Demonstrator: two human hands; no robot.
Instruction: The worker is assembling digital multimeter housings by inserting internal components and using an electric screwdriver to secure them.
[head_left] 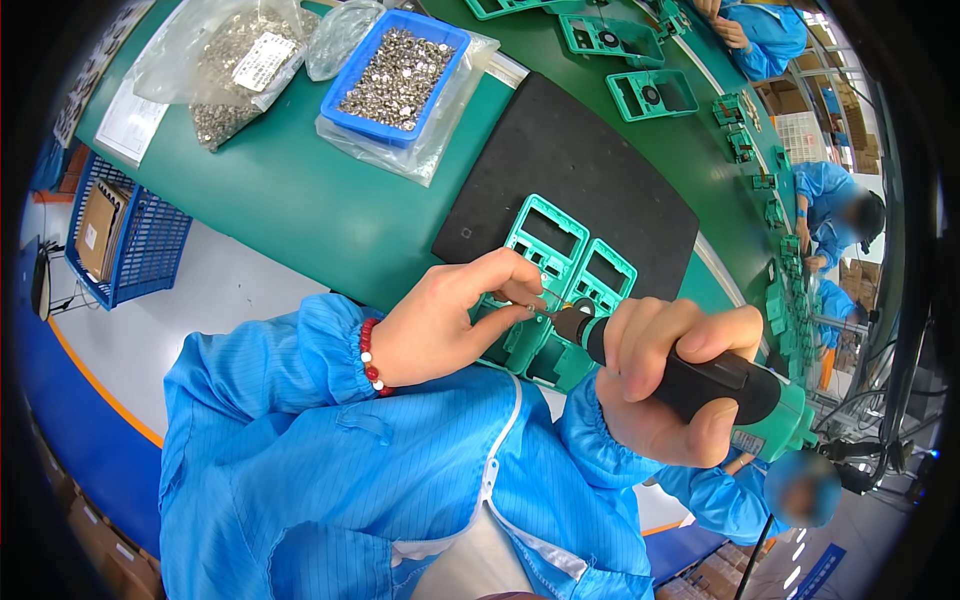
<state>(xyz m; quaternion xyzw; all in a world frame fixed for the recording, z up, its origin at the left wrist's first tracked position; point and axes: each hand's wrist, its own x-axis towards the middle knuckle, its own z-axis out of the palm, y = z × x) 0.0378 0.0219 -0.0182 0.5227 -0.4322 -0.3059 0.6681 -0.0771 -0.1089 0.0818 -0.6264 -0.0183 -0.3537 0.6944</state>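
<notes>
My right hand (655,375) is wrapped round a black and green electric screwdriver (735,385), its bit pointing left. The bit's tip reaches the fingers of my left hand (440,315), whose thumb and forefinger are pinched together. What sits between them is too small to make out. Under both hands lie two green plastic housing halves (583,236) side by side, with rectangular openings; my hands and the screwdriver hide parts of them. They rest partly on a black mat (590,150).
A blue tray (365,128) of small metal pieces stands on a plastic bag at the far left, beside a clear bag (215,75) of similar pieces. More green housings (630,112) line the bench's far side. A blue basket (150,240) stands left; co-workers sit at right.
</notes>
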